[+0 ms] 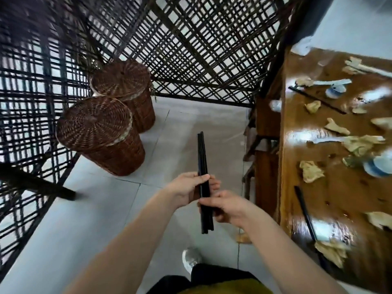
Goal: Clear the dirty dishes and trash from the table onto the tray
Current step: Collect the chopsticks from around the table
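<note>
Hands: both raised in front of the body, over the pale grey tiled floor (pixel 84 209) and left of the table edge.
Left hand (pixel 186 188): curled round the upper middle of a bundle of slim black chopsticks (pixel 203 158), thumb lying across the front.
Right hand (pixel 229 206): pinching the same bundle just below, thumb and fingers closed on it.
Chopsticks: held together, pointing away from the person, both ends sticking out past the two grips.
Table: glossy brown wooden table (pixel 297 145) along the right side, blurred, strewn with crumpled tan paper napkins (pixel 310 171).
Dishes: blue-and-white ceramic bowl (pixel 379 167) near the right edge of view; a white spoon (pixel 331 82) farther back.
Loose cutlery: single black chopstick (pixel 305 213) lying on the near part of the tabletop.
Surroundings: two round brown wicker baskets (pixel 95 126) with lids, touching, before a dark woven lattice screen (pixel 191 39).
Below: grey shoe (pixel 191 258) on the floor.
</note>
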`<action>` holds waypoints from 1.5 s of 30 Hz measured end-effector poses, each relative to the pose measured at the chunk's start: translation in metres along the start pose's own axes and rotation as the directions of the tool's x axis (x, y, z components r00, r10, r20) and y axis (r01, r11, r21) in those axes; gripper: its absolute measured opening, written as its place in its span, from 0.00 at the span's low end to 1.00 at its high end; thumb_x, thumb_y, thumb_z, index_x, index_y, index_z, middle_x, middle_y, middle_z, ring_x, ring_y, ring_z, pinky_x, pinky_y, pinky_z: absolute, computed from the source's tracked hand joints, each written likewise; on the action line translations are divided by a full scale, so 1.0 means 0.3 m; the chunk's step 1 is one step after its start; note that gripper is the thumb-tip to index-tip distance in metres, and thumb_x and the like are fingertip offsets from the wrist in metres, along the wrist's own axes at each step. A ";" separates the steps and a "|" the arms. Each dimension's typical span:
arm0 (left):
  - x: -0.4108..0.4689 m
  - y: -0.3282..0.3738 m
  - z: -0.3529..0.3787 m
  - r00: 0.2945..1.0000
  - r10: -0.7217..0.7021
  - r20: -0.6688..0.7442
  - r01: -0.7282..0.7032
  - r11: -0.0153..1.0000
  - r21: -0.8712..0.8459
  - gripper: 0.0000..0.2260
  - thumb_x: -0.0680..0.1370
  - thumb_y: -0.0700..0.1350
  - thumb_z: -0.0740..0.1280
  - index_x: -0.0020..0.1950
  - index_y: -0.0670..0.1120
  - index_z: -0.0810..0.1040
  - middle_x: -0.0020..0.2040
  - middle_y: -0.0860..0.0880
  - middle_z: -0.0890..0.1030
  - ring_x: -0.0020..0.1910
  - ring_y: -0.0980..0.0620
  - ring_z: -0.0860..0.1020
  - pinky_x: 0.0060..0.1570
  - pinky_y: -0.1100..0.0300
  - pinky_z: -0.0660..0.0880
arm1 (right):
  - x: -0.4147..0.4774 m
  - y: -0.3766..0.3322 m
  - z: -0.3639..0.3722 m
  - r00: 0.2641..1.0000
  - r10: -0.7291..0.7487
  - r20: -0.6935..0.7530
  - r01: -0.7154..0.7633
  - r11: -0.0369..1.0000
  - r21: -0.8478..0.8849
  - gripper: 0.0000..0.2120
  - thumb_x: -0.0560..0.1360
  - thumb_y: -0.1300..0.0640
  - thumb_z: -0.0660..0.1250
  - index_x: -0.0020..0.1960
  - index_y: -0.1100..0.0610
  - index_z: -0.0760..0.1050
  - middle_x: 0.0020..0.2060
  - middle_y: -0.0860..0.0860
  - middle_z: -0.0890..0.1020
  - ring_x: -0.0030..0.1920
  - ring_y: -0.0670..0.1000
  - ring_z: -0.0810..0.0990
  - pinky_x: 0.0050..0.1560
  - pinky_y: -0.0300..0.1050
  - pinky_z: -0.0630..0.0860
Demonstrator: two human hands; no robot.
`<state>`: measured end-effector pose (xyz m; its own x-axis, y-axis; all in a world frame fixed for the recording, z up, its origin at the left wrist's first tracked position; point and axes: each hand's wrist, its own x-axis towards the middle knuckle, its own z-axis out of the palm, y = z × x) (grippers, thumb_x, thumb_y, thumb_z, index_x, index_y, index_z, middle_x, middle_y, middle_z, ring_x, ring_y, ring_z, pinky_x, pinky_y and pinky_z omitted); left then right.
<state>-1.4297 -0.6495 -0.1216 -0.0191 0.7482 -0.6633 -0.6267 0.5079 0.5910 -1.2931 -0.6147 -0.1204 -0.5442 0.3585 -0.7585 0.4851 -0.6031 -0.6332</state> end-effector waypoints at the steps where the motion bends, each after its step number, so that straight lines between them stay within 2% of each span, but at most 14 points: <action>1: 0.023 0.016 0.017 1.000 -0.016 0.014 0.015 1.000 0.008 0.08 0.81 0.36 0.60 0.49 0.35 0.77 0.40 0.41 0.85 0.37 0.49 0.84 0.39 0.59 0.81 | 0.004 -0.010 -0.019 1.000 0.000 -0.019 0.001 1.000 0.024 0.06 0.74 0.60 0.70 0.41 0.58 0.75 0.40 0.57 0.77 0.30 0.45 0.68 0.22 0.33 0.60; 4: 0.082 0.057 0.073 0.995 -0.070 0.070 0.064 0.995 0.077 0.08 0.81 0.35 0.60 0.48 0.35 0.77 0.41 0.41 0.84 0.37 0.49 0.84 0.39 0.58 0.82 | 0.009 -0.026 -0.070 0.998 -0.001 -0.068 0.008 0.996 0.092 0.05 0.74 0.59 0.71 0.42 0.58 0.76 0.38 0.54 0.79 0.29 0.45 0.69 0.22 0.33 0.60; 7: 0.135 0.093 0.128 0.987 -0.119 0.106 0.101 0.982 0.158 0.07 0.81 0.35 0.60 0.47 0.35 0.77 0.40 0.41 0.84 0.37 0.48 0.84 0.39 0.57 0.82 | 0.014 -0.032 -0.118 0.993 -0.002 -0.119 0.024 0.982 0.189 0.06 0.73 0.59 0.72 0.45 0.59 0.75 0.41 0.57 0.77 0.30 0.45 0.70 0.22 0.34 0.60; 12: 0.218 0.133 0.197 0.964 -0.213 0.159 0.165 0.949 0.270 0.07 0.80 0.36 0.61 0.48 0.35 0.78 0.42 0.40 0.84 0.40 0.47 0.84 0.47 0.54 0.81 | 0.016 -0.041 -0.171 0.979 -0.001 -0.205 0.070 0.942 0.329 0.07 0.74 0.61 0.71 0.40 0.59 0.74 0.31 0.53 0.73 0.23 0.44 0.67 0.22 0.35 0.59; 15: 0.277 0.156 0.231 0.944 -0.266 0.196 0.191 0.922 0.336 0.06 0.80 0.36 0.62 0.50 0.35 0.78 0.43 0.40 0.84 0.41 0.47 0.84 0.50 0.53 0.79 | 0.027 -0.054 -0.191 0.965 0.012 -0.262 0.094 0.917 0.387 0.05 0.74 0.61 0.71 0.44 0.61 0.75 0.38 0.57 0.75 0.24 0.44 0.67 0.22 0.35 0.60; 17: 0.323 0.179 0.258 0.925 -0.306 0.226 0.204 0.901 0.382 0.07 0.80 0.35 0.61 0.49 0.34 0.77 0.42 0.40 0.84 0.40 0.48 0.84 0.46 0.55 0.81 | 0.034 -0.074 -0.204 0.951 0.023 -0.310 0.116 0.898 0.424 0.07 0.74 0.60 0.70 0.48 0.62 0.76 0.42 0.59 0.75 0.25 0.45 0.68 0.22 0.35 0.61; 20: 0.400 0.220 0.285 0.889 -0.373 0.266 0.223 0.859 0.460 0.07 0.81 0.35 0.60 0.49 0.35 0.77 0.41 0.41 0.85 0.39 0.48 0.84 0.45 0.56 0.81 | 0.047 -0.110 -0.219 0.922 0.054 -0.382 0.144 0.870 0.472 0.06 0.74 0.59 0.71 0.46 0.62 0.77 0.37 0.56 0.78 0.27 0.45 0.69 0.23 0.35 0.63; 23: 0.479 0.265 0.311 0.846 -0.443 0.296 0.242 0.815 0.527 0.07 0.81 0.36 0.61 0.50 0.35 0.77 0.42 0.41 0.85 0.40 0.48 0.84 0.47 0.55 0.80 | 0.072 -0.146 -0.235 0.890 0.081 -0.448 0.166 0.858 0.485 0.08 0.72 0.56 0.73 0.45 0.61 0.79 0.37 0.54 0.81 0.35 0.50 0.75 0.31 0.38 0.69; 26: 0.551 0.317 0.337 0.793 -0.523 0.313 0.251 0.748 0.615 0.07 0.81 0.37 0.61 0.51 0.35 0.77 0.45 0.40 0.85 0.43 0.48 0.84 0.45 0.55 0.82 | 0.098 -0.192 -0.242 0.851 0.118 -0.512 0.187 0.843 0.504 0.16 0.71 0.54 0.74 0.52 0.65 0.81 0.49 0.63 0.82 0.46 0.57 0.75 0.52 0.53 0.75; 28: 0.591 0.350 0.347 0.755 -0.570 0.324 0.252 0.708 0.660 0.07 0.81 0.37 0.60 0.52 0.35 0.77 0.47 0.40 0.84 0.45 0.47 0.84 0.47 0.55 0.81 | 0.115 -0.219 -0.238 0.835 0.133 -0.534 0.199 0.831 0.519 0.16 0.72 0.54 0.73 0.52 0.66 0.81 0.52 0.65 0.82 0.48 0.57 0.76 0.61 0.58 0.73; 32: 0.672 0.416 0.371 0.708 -0.622 0.336 0.239 0.658 0.714 0.07 0.81 0.37 0.61 0.51 0.35 0.77 0.47 0.39 0.84 0.46 0.46 0.84 0.56 0.50 0.78 | 0.179 -0.285 -0.238 0.804 0.135 -0.580 0.288 0.764 0.577 0.10 0.74 0.56 0.71 0.48 0.63 0.79 0.45 0.61 0.76 0.46 0.58 0.73 0.48 0.50 0.71; 36: 0.736 0.450 0.393 0.672 -0.659 0.337 0.204 0.602 0.772 0.08 0.81 0.37 0.61 0.54 0.34 0.77 0.49 0.38 0.84 0.49 0.44 0.83 0.58 0.46 0.76 | 0.218 -0.346 -0.232 0.788 0.134 -0.601 0.411 0.611 0.676 0.07 0.75 0.62 0.68 0.50 0.64 0.74 0.39 0.57 0.78 0.37 0.51 0.78 0.39 0.40 0.76; 41: 0.762 0.457 0.451 0.637 -0.696 0.331 0.198 0.563 0.803 0.08 0.81 0.36 0.61 0.56 0.33 0.74 0.48 0.37 0.84 0.48 0.43 0.84 0.44 0.51 0.82 | 0.245 -0.351 -0.251 0.763 0.161 -0.626 0.480 0.507 0.716 0.09 0.74 0.60 0.70 0.51 0.64 0.75 0.41 0.56 0.78 0.40 0.52 0.79 0.44 0.44 0.75; 45: 0.789 0.440 0.508 0.592 -0.735 0.330 0.155 0.506 0.848 0.08 0.81 0.37 0.61 0.57 0.34 0.74 0.48 0.39 0.84 0.46 0.45 0.84 0.40 0.56 0.81 | 0.238 -0.331 -0.286 0.728 0.201 -0.656 0.516 0.469 0.717 0.06 0.72 0.60 0.72 0.40 0.62 0.79 0.38 0.55 0.81 0.40 0.53 0.81 0.47 0.46 0.77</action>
<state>-1.3982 -0.3402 -0.1305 0.7066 0.2106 -0.6755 0.3406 0.7356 0.5855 -1.3213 -0.4679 -0.1250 0.1501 0.6070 -0.7804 -0.5438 -0.6085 -0.5780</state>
